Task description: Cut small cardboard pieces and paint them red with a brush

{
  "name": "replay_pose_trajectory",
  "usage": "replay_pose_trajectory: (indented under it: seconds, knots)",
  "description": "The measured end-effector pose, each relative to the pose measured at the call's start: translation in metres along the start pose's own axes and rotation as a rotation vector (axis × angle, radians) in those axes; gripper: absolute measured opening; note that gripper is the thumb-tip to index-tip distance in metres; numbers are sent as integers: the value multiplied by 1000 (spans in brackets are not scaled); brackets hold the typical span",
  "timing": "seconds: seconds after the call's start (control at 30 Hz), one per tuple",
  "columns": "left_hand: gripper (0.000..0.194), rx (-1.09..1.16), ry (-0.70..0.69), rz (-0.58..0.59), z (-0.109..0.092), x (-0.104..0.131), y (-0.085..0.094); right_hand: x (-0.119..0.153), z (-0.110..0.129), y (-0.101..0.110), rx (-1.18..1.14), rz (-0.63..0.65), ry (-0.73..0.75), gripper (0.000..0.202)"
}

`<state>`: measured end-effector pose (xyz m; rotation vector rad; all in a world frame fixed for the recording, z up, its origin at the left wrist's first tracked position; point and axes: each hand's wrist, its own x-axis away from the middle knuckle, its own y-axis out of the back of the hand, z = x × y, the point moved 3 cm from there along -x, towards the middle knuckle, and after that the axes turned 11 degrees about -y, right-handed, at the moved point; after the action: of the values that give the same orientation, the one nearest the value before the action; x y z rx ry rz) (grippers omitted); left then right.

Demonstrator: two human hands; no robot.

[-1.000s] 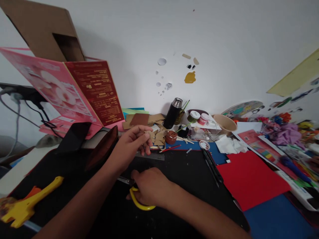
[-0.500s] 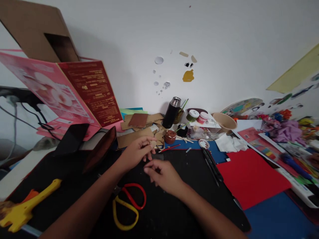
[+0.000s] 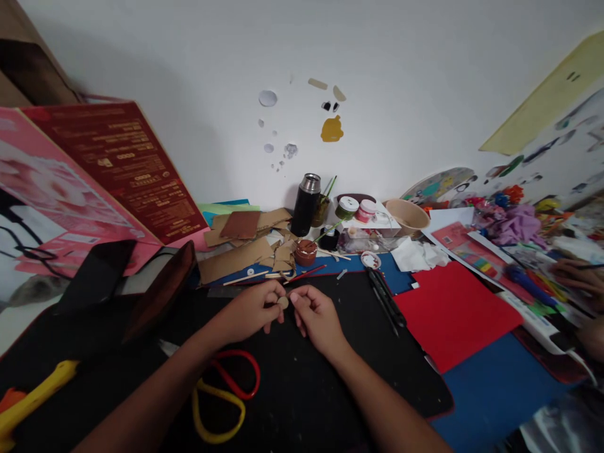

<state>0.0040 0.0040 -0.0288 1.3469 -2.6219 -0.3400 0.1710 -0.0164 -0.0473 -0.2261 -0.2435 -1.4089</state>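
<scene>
A small tan disc [image 3: 283,302], perhaps of cardboard, is pinched between the thumb and fingers of my left hand [image 3: 257,308]. Close on its right is my right hand [image 3: 317,318], fingers curled and thumb against the index finger. Whether it grips anything is too small to make out. Below my hands lie scissors with one red and one yellow handle [image 3: 219,412], partly under my left forearm. Both hands are over a black mat [image 3: 302,384].
Cardboard scraps [image 3: 236,258], a brown paint jar [image 3: 306,251] and a black flask [image 3: 306,204] stand along the back. To the right lie a black utility knife [image 3: 387,299] and red paper [image 3: 457,314]. At the far right another person's hand [image 3: 578,277] shows.
The view has shifted to the right and things appear further left. My right hand has come up beside my left, and the disc now shows between them. Another person's hand has come into view.
</scene>
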Motion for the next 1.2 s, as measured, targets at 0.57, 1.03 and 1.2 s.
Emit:
replay_pose_trajectory:
  seconds: [0.57,1.03,1.2]
  knots:
    - [25,-539,40,18,-2,3,-14,4,4,12,27,-106,62,40]
    - [14,-571,-55,71,5,3,-16,7,4,9,33,-93,66,38]
    - [23,-579,-21,63,6,1,-15,9,6,10,45,-97,80,35]
